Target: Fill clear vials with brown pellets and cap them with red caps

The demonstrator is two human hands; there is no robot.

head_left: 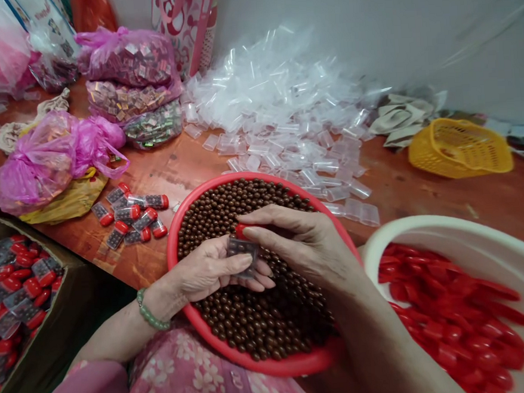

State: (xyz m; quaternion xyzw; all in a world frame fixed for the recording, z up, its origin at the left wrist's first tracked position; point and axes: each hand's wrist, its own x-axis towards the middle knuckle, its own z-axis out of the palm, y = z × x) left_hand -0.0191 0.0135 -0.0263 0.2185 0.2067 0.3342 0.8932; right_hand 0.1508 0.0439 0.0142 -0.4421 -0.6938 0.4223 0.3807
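A red basin [181, 226] full of small brown balls [248, 323] rests against my lap at the table's edge. Over it my left hand [208, 272] grips a small clear container [242, 252] filled with brown balls. My right hand [300, 235] pinches a red cap [241, 229] at the top of that container. A white basin [453, 237] of red caps [459, 320] stands to the right. Several filled, red-capped containers [131, 217] lie on the wooden table [423, 185] to the left of the red basin.
A pile of empty clear containers [283, 111] lies behind the red basin. A cardboard box [77, 281] of finished containers sits at the left. Pink plastic bags [53, 157], bags of packed goods [132, 80] and a yellow basket [460, 146] stand along the back.
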